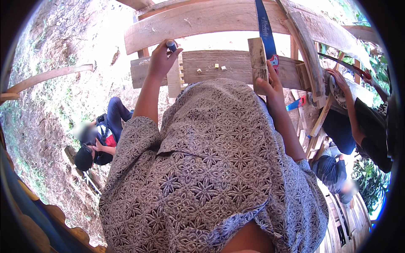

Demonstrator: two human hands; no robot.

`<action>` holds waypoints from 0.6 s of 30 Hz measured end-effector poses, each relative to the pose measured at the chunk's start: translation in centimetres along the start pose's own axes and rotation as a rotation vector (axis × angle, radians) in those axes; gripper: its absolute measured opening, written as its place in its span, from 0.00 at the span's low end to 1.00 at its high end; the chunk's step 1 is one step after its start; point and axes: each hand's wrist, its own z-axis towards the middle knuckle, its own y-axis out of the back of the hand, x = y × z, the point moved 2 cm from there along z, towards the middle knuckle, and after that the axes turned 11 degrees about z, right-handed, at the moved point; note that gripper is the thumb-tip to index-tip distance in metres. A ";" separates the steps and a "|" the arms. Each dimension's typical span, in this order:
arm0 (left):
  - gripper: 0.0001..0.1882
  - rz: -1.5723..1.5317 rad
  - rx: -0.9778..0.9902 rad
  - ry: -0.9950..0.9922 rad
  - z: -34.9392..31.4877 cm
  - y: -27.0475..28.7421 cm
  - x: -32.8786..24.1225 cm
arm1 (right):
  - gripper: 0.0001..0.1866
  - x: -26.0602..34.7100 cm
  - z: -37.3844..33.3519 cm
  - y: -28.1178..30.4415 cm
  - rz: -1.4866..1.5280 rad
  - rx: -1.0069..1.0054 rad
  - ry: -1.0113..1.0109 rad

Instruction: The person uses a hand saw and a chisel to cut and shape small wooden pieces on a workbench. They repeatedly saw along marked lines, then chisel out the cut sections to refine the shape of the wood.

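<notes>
My left hand is closed around an upright dark cylindrical handle with a grey end; the rest of that tool is hidden. Just below it, a short board with a row of notches cut along its right edge lies across the bench plank. My right hand grips a second short board, held upright along its right side, fingers on the edge and thumb on the face. Behind that board lies a handsaw with a dark blue blade and a red handle. Small wood offcuts are scattered on the plank.
A wide plank runs parallel beyond a gap. At right, another person's hand is near a second saw; a blue-bladed saw sits lower down. A person crouches at left, another at lower right.
</notes>
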 end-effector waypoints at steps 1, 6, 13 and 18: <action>0.10 -0.002 0.008 -0.002 0.1 -0.1 0.0 | 0.46 -0.1 0.1 0.1 -0.001 -0.004 0.019; 0.11 0.125 0.065 -0.018 0.4 -0.7 0.3 | 0.46 -0.1 0.1 0.2 -0.009 -0.006 0.041; 0.13 0.093 0.027 -0.109 0.0 -1.4 0.9 | 0.47 0.1 -0.4 -0.4 0.018 0.011 0.019; 0.15 0.234 0.028 -0.161 -0.2 -2.0 0.6 | 0.47 -0.3 -0.7 -0.5 0.057 0.015 0.016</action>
